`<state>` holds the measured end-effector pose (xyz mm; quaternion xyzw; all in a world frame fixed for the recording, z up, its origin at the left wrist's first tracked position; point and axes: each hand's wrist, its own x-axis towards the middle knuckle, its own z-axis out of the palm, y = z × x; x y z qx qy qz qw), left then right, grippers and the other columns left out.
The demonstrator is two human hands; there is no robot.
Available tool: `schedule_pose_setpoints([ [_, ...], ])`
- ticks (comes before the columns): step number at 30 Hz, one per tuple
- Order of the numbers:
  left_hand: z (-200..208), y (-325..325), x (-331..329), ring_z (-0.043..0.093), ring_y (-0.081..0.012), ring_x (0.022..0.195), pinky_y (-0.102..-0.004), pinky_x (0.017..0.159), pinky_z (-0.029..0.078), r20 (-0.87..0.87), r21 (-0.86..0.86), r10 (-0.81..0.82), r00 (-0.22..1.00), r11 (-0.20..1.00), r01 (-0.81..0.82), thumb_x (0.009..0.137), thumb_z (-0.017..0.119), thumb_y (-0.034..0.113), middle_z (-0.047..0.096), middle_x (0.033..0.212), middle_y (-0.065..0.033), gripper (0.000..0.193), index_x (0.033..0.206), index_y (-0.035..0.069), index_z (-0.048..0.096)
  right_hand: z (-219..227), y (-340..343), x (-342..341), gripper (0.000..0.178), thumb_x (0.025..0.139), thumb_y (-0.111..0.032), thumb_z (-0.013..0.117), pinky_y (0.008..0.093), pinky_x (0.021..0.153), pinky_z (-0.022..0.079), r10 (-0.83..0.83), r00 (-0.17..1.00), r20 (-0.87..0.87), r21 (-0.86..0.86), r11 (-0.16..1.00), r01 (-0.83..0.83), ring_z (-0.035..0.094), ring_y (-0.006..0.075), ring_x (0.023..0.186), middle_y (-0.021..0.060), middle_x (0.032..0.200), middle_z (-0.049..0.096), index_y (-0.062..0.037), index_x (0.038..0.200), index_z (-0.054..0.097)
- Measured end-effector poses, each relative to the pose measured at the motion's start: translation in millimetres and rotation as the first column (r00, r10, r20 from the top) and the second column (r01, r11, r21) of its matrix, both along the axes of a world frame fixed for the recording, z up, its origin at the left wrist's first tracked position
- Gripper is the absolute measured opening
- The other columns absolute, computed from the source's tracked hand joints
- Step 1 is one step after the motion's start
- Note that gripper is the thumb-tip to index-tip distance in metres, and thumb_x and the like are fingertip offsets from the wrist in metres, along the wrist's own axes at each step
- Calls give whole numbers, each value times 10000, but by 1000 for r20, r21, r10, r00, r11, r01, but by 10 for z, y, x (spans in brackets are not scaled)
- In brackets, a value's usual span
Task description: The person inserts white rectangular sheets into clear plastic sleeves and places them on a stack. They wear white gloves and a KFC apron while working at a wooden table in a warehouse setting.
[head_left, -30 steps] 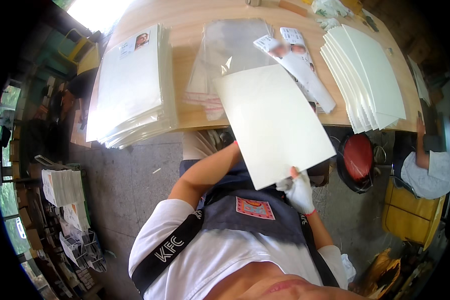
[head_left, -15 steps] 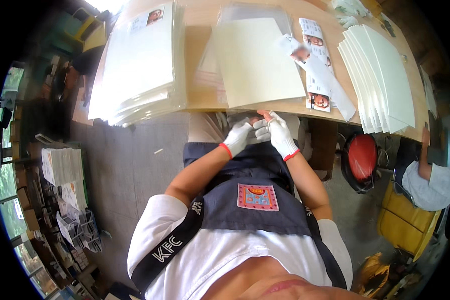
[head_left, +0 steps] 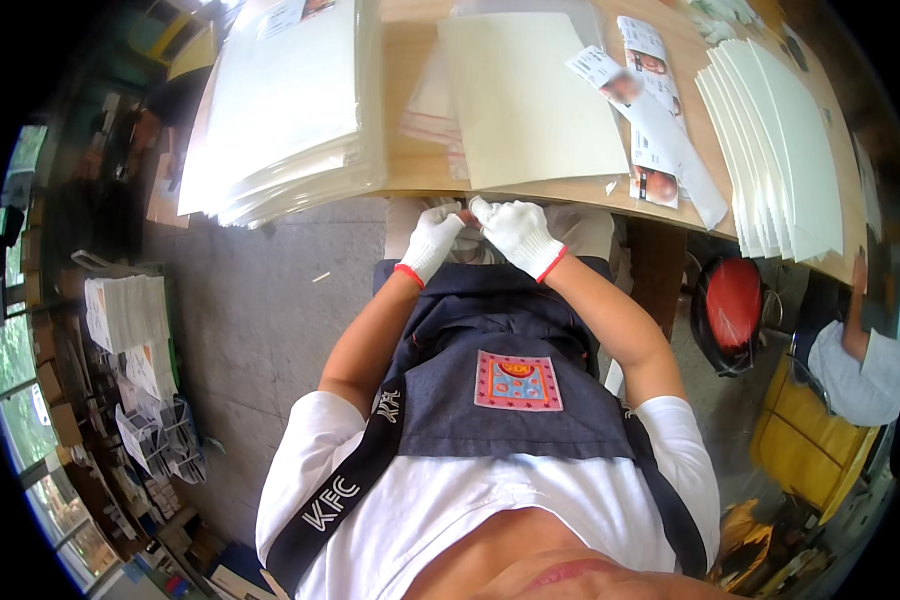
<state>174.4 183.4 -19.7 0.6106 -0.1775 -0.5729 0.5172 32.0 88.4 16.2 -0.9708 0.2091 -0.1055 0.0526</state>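
My left hand (head_left: 434,243) and my right hand (head_left: 518,236) meet just below the near table edge, over my lap. Both wear white knit gloves with red cuffs, and bare fingertips show. The fingers are curled in against each other; anything pinched between them is too small or hidden. Just beyond them on the table lies a cream sheet (head_left: 530,100), over clear plastic sleeves (head_left: 432,115). Right of it, a strip of printed labels with portrait pictures (head_left: 653,120) lies across another label strip (head_left: 654,187).
At the left of the table is a thick stack of white sheets in clear sleeves (head_left: 280,110). A fanned stack of pale sheets (head_left: 770,150) lies at the right. A red-seated stool (head_left: 730,305) and a yellow chair (head_left: 810,440) stand right, near another person's arm (head_left: 857,315).
Both hands have moved a little left, and my right hand has turned over with its fingers curling in toward the left one. The table things appear slightly shifted in view.
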Motion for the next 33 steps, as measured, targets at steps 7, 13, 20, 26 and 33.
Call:
schedule_pose_setpoints([
  [7, 188, 191, 36, 629, -131, 683, -247, 604, 529, 96, 60, 38, 995, 997, -44, 907, 556, 200, 653, 855, -66, 215, 972, 0, 601, -51, -452, -1473, 133, 923, -115, 524, 256, 561, 484, -972, 128, 197, 917, 137, -374, 586, 120, 650, 49, 801, 597, -31, 823, 553],
  [13, 82, 282, 238, 617, -186, 693, -289, 619, 494, 659, -196, 74, 749, 978, 76, 844, 609, 118, 637, 817, -77, 112, 909, 28, 625, -1089, -410, -3910, 180, 862, -227, 546, 363, 671, 491, -896, 62, -441, 588, -235, 774, 603, 250, 788, 116, 886, 625, -56, 888, 595],
  [20, 227, -104, 201, 594, -303, 878, -392, 714, 497, 872, -270, 457, -174, 747, 607, 651, 728, 54, 625, 980, -72, 231, 847, 96, 611, -41, -381, -2186, 384, 735, -240, 690, 419, 765, 487, -605, 796, -9, 206, 778, 594, 619, 318, 836, 118, 895, 645, -116, 1077, 568],
  [26, 317, -164, 237, 571, -284, 801, -397, 689, 480, 893, -311, 448, -35, 674, 670, 677, 727, 84, 618, 864, -77, 195, 759, 56, 552, 75, -823, -1465, 364, 660, -241, 735, 378, 859, 431, -125, 970, 209, -138, 978, 155, 546, 235, 1019, 49, 1071, 588, -152, 994, 622],
  [33, -79, 101, 80, 417, -147, 653, -311, 594, 366, 619, -317, 366, 695, 926, -206, 859, 604, 149, 479, 677, -37, 216, 720, 48, 471, -261, -532, -1096, 270, 806, -325, 652, 414, 550, 439, -758, 603, 249, 502, 633, 589, 605, 316, 613, 117, 664, 615, -87, 753, 536],
])
